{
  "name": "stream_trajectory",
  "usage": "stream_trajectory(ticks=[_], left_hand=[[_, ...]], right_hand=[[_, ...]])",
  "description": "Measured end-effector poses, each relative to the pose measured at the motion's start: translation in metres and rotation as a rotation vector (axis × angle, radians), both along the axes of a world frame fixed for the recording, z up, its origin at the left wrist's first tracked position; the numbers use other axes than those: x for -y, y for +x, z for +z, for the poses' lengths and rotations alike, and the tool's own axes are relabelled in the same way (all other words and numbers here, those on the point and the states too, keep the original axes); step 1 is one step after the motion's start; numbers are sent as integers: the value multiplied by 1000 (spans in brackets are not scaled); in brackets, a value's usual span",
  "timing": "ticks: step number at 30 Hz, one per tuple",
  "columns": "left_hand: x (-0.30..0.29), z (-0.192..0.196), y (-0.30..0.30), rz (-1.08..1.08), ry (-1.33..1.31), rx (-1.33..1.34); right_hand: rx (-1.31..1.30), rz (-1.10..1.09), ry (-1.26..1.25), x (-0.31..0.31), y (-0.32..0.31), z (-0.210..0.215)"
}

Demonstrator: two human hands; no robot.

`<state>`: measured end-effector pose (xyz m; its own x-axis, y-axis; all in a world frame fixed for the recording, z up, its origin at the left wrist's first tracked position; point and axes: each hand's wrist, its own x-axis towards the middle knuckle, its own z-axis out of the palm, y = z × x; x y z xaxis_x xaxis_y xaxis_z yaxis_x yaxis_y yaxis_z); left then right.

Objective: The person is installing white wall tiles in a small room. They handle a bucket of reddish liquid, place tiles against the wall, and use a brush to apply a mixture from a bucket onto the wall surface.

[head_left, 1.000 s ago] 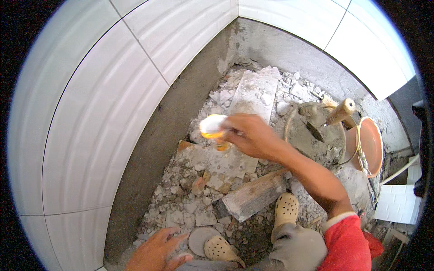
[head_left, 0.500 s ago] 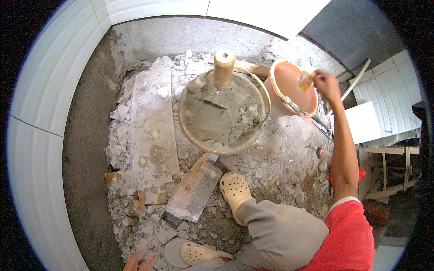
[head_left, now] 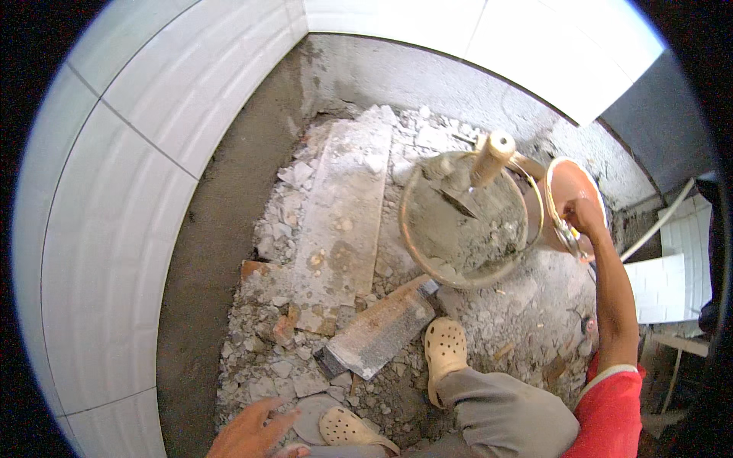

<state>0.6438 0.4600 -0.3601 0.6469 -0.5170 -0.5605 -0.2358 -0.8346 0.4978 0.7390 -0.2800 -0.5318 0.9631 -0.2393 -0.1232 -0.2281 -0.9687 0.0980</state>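
Observation:
My right hand (head_left: 584,217) reaches into the mouth of the orange bucket (head_left: 540,195), its fingers closed. A bit of a small yellow-and-white object (head_left: 574,233) shows below the fingers; I cannot make out its kind. Beside that bucket stands a round tub (head_left: 412,243) of wet grey mortar (head_left: 496,233). A trowel (head_left: 491,162) rests in the mortar, its wooden handle sticking up and its blade partly coated. Low in the picture, my left hand (head_left: 256,429) is open with fingers apart, near my shoe, holding nothing.
White tiles (head_left: 145,114) cover the left wall above a strip of grey mortar. A dusty board (head_left: 343,221) lies on broken rubble (head_left: 282,225). A grey-edged trowel-like block (head_left: 382,328) sits before the tub. My clog-shod feet (head_left: 447,351) stand nearby.
My right hand has lowered the yellow-and-white object into the orange bucket. My left hand has come further into view. The view has swung left, shifting the scene rightward.

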Motion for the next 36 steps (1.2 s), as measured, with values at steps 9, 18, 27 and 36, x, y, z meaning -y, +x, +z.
stream_trajectory(ticks=[9,18,27,36], left_hand=[[-14,-3,-10,-12,-45,19],[-27,0,-24,-18,-142,91],[-39,3,-41,53,-100,128],[-44,9,-32,167,-6,-15]], right_hand=[[520,-295,756,-46,-28,91],[651,72,943,-240,-42,196],[5,224,1408,-411,21,77],[389,225,383,-473,354,-21]])
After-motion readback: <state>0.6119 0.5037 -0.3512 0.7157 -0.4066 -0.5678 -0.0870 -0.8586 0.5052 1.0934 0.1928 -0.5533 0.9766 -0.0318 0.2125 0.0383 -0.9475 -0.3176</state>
